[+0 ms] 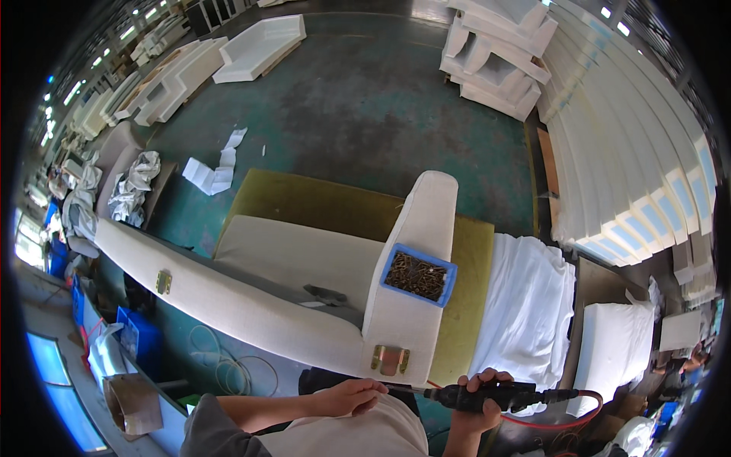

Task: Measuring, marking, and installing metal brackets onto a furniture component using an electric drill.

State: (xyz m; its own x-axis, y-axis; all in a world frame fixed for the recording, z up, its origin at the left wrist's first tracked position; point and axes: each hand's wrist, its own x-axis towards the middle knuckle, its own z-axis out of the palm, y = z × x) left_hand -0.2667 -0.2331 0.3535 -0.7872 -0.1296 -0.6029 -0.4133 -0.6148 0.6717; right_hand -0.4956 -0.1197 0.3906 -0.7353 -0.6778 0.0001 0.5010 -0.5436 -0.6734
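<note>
I have one black cylindrical power tool [514, 395], trailing a red hose [592, 415], gripped firmly in the right hand [470, 419] near the cream fabric-covered sofa frame [266, 302]. The left hand [350, 397] is curled near the tool's front end; I cannot tell whether it pinches anything. I count two brass-coloured metal brackets [390, 360] on the frame and one blue rectangular tray [450, 283], holding many small brownish screw-like pieces [415, 276].
</note>
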